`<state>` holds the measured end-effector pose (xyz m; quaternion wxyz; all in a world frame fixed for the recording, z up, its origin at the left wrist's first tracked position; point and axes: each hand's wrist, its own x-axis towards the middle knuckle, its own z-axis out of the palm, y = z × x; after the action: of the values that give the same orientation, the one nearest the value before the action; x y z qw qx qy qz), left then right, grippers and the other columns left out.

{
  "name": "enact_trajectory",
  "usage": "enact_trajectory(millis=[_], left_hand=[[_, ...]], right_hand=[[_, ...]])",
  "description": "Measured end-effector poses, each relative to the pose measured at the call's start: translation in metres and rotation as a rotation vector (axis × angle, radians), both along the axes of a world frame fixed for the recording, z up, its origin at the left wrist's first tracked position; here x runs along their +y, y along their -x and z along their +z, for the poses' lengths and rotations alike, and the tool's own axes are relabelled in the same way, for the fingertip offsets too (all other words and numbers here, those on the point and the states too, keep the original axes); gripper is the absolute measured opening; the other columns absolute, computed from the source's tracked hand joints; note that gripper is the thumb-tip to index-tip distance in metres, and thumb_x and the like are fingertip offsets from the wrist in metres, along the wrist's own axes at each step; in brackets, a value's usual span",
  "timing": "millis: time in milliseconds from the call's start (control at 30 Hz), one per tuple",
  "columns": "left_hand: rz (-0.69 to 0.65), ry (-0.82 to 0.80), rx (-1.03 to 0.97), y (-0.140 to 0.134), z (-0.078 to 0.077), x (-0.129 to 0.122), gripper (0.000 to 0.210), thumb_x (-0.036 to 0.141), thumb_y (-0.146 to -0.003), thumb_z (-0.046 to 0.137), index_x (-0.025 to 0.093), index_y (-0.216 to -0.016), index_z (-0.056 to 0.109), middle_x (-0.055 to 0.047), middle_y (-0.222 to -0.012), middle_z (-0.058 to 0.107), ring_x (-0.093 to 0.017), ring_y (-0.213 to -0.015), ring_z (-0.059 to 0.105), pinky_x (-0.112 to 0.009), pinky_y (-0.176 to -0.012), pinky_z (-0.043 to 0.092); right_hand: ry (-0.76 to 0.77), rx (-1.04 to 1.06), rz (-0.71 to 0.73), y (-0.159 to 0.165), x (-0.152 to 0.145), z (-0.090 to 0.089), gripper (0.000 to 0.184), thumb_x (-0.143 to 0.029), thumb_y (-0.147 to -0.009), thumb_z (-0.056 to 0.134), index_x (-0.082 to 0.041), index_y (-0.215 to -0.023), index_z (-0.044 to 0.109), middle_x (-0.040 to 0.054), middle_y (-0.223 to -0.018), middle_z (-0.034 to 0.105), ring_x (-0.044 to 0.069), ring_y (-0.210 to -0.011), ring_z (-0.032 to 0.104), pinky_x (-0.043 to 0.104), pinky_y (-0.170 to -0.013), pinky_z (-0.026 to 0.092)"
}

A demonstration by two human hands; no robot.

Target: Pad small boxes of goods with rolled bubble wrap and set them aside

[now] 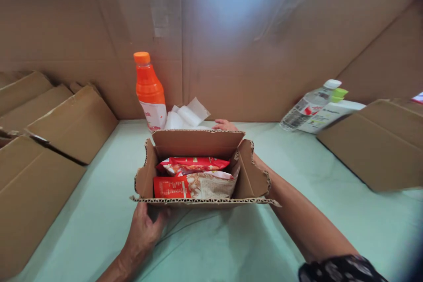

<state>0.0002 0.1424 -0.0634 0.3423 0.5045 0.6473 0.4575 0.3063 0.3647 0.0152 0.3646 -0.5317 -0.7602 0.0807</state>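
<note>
An open cardboard box (198, 142) with raised flaps stands in front of me on the green cloth. Inside lie a red food packet (193, 165) and, nearer me, a red and beige packet (211, 186). My left hand (142, 228) grips the box low at its near left corner, thumb along the front; its other fingers are partly hidden. Round the right side and behind the box reaches my right hand (226, 125), holding it from the back. Only some of its fingers show above the back flap; the rest is covered.
Behind the box are an orange bottle (150, 90) and white wrapping rolls (187, 115). A clear bottle (306, 108) leans on a white pouch (330, 114) at right. Cardboard boxes (72, 123) stand left, another cardboard box (380, 145) right. A tall cardboard wall (247, 53) closes the back.
</note>
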Motion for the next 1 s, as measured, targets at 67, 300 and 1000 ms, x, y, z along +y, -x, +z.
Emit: enact_trajectory(millis=[67,300,1000], left_hand=[[-0.005,0.000,-0.023,0.002,-0.002,0.001,0.053,0.053,-0.069,0.071,0.018,-0.109,0.060,-0.015,-0.106,0.069,-0.036,-0.108,0.065,-0.054,-0.101,0.049],[-0.051,-0.021,-0.127,0.003,0.002,0.002,0.058,0.048,-0.069,0.076,0.020,-0.115,0.055,-0.012,-0.115,0.066,-0.033,-0.118,0.060,-0.048,-0.107,0.045],[-0.087,-0.116,-0.076,-0.020,0.040,0.026,0.047,0.046,-0.072,0.075,0.020,-0.106,0.056,-0.004,-0.099,0.064,-0.023,-0.096,0.060,-0.035,-0.088,0.049]], right_hand=[[-0.018,0.074,-0.066,-0.009,-0.003,0.000,0.020,-0.032,-0.090,0.055,-0.023,-0.089,0.073,0.0070,-0.116,0.075,0.022,-0.105,0.070,0.038,-0.094,0.057],[-0.045,0.108,-0.324,-0.106,-0.162,0.007,0.027,-0.033,-0.090,0.053,-0.021,-0.105,0.072,0.0104,-0.117,0.074,0.027,-0.112,0.067,0.047,-0.097,0.054],[0.153,0.054,0.017,-0.015,-0.212,0.012,0.063,-0.008,-0.078,0.046,-0.022,-0.140,0.053,0.0103,-0.141,0.060,0.026,-0.128,0.057,0.045,-0.100,0.052]])
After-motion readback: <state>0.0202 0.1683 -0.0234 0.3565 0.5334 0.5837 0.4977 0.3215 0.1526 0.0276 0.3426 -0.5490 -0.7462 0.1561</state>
